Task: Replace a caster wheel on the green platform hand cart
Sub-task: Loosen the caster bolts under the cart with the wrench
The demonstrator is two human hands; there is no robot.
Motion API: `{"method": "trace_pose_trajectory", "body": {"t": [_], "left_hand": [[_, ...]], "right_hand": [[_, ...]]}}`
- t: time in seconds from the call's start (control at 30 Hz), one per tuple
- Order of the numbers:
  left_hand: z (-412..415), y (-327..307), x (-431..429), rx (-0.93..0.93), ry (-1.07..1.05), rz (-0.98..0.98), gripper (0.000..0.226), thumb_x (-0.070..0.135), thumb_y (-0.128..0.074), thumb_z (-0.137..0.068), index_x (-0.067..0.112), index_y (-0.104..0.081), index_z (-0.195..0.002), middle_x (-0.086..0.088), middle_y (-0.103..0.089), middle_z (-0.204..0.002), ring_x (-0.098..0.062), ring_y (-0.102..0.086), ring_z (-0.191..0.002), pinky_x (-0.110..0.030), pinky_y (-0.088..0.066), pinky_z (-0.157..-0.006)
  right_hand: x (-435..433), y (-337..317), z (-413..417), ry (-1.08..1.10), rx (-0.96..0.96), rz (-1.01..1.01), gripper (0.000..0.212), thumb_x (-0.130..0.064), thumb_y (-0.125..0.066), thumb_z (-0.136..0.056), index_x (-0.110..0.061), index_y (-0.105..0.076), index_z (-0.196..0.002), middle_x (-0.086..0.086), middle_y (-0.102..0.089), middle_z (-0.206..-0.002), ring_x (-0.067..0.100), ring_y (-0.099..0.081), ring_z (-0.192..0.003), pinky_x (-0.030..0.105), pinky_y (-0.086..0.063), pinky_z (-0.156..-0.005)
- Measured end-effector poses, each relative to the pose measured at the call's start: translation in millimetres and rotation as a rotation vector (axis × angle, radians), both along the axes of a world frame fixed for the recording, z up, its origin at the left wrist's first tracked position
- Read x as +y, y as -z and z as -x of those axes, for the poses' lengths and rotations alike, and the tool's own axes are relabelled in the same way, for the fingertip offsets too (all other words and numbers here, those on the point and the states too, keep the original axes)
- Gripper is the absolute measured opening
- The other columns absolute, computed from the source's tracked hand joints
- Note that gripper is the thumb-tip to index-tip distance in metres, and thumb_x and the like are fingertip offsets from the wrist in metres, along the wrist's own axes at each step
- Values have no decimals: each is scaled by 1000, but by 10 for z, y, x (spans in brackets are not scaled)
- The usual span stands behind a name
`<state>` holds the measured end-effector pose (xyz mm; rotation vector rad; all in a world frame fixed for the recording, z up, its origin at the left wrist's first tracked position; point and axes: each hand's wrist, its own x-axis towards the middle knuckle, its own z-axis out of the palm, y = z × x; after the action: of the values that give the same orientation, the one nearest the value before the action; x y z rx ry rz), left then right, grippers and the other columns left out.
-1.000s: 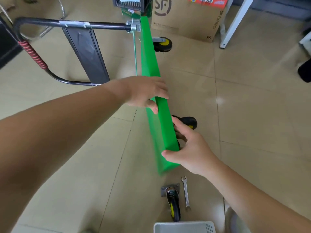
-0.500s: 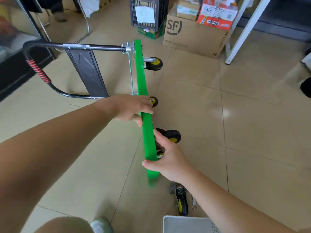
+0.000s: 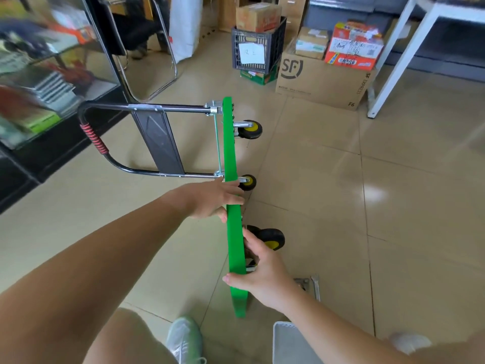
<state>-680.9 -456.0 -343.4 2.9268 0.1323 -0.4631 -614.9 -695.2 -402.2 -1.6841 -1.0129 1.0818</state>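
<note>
The left hand (image 3: 215, 200) and right hand (image 3: 262, 274) both clasp the cart (image 3: 229, 153), stood on edge; a slack grip could topple it onto the shoe (image 3: 185, 337).

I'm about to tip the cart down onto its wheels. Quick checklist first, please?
1. Grip: left hand and right hand both hold the green plastic cart deck's top edge: ok.
2. Deck on its side, black-and-yellow casters facing right: ok.
3. All four casters fitted: only three show: cannot tell.
4. Landing side: silver open-end wrench lies on the tiled floor there: not ok.
5. Clearance from white plastic basket at the near end: cannot tell.
</note>
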Motion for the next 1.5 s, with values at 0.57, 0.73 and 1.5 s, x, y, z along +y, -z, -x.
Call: {"method": "trace_pose_trajectory", "body": {"t": [0.57,0.73,1.5], "left_hand": [[424,353,-1241,-629,-1150,1264,67,8,-66,-97,30,-40,-154,17,-61,-133,-11,-70,-109,-44,-58,-95],[474,361,-1339,-674,-1189,1329,62,5,-64,-97,28,-45,-151,27,-66,-116,-12,-70,-107,-36,-61,-84],[553,502,-1589,-576,-1099,1357,59,10,-53,-103,54,-46,-142,16,-68,-127,-19,-66,-114,-46,-57,-85]], "right_hand": [[-65,6,78,9,205,30,105,-16,-88,-67,-45,-34,-152,-20,-68,-121,5,-69,-101,42,-60,-90],[-105,39,166,18,224,23,105,-18,-88,-67,-48,-33,-151,-21,-66,-124,11,-68,-106,45,-58,-93],[-385,72,295,-3,300,2,104,-26,-85,-69,-61,-25,-147,-21,-61,-129,14,-63,-116,49,-55,-97]]}}
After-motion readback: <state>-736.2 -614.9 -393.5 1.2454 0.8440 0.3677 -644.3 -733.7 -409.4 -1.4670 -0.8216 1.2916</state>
